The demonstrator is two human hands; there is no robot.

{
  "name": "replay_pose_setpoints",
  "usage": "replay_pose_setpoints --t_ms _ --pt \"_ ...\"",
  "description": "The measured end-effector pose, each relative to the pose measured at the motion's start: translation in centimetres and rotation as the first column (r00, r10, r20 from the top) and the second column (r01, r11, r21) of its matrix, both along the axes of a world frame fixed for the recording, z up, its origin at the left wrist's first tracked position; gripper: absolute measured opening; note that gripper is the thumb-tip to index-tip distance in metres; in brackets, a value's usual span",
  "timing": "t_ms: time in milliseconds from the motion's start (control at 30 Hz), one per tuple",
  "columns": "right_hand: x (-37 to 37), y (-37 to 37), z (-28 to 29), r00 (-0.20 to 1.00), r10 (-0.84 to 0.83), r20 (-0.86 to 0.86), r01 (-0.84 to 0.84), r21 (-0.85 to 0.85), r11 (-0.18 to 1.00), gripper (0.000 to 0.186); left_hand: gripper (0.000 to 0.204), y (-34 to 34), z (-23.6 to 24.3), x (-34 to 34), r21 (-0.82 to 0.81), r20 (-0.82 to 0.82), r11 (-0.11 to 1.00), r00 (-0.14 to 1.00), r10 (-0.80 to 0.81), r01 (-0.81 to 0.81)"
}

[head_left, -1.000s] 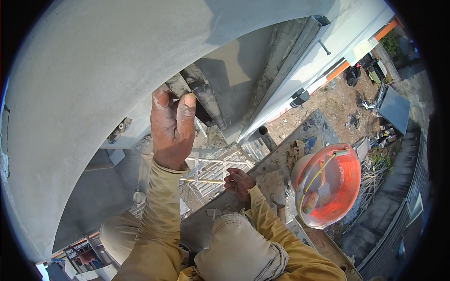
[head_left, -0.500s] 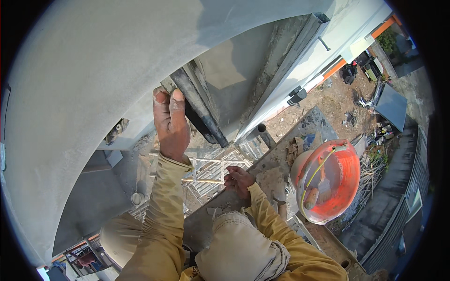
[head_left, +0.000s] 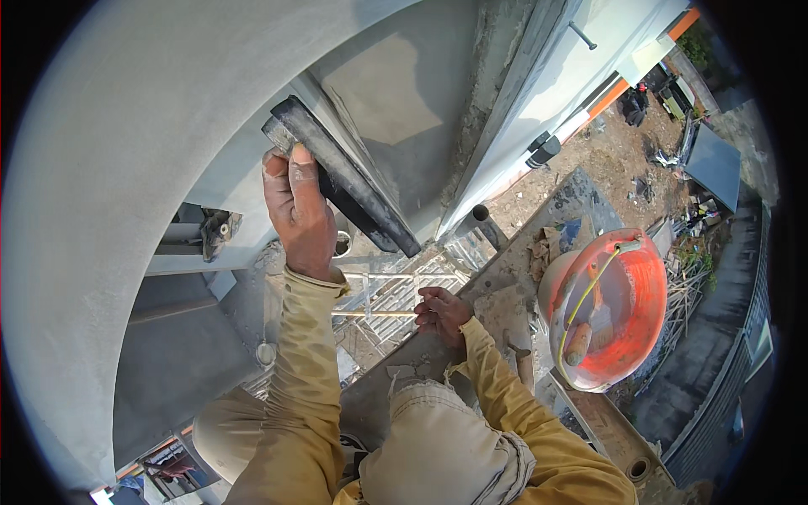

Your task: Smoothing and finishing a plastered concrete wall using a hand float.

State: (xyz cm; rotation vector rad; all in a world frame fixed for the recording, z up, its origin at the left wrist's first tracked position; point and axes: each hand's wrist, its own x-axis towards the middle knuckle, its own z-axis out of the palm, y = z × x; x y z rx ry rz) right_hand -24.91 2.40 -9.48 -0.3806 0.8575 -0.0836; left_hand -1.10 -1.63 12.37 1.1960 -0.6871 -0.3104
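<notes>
My left hand (head_left: 299, 223) grips the top end of a long, dark, straight-edged bar (head_left: 362, 202), held tilted beside the smooth grey curved wall (head_left: 101, 168). Behind the bar is a recessed plastered panel (head_left: 396, 101) with rough edges. Lower down, my right hand (head_left: 442, 316) hovers near the edge of a dirty platform (head_left: 572, 198), fingers loosely bent and apart, with nothing visible in them. To its right stands an orange bucket (head_left: 640, 295) with a yellow handle, grey liquid and a wooden-handled tool (head_left: 579, 341) inside.
Below, past the platform's edge, lie pale scaffold frames (head_left: 396, 295). A white wall (head_left: 555, 76) with a protruding bolt runs up the right. On the dirt ground far below are debris and a grey sheet (head_left: 714, 168). A lower concrete ledge (head_left: 168, 337) shows at left.
My left hand has moved slightly up and left, and the bar has swung so more of its dark face shows. The whole view has shifted a little; my right hand stays loosely bent.
</notes>
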Motion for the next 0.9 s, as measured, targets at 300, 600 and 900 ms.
replay_pose_setpoints --t_ms 300,600,900 --pt "0.1 -0.6 1.1 0.998 0.044 -0.035 -0.045 -0.025 0.999 0.027 0.024 -2.1 5.2 2.2 -0.083 0.169 0.996 0.985 -0.028 0.042" --pt "0.0 -0.7 0.4 1.000 0.023 -0.012 -0.023 0.004 1.000 0.027 0.039 1.2 3.0 2.3 0.013 0.361 0.997 0.930 0.071 -0.081" --pt "0.0 -1.0 1.0 0.999 0.036 -0.027 -0.036 0.009 0.999 0.025 0.050 0.4 6.1 5.8 -0.128 0.958 0.851 -0.285 -0.027 -0.510"
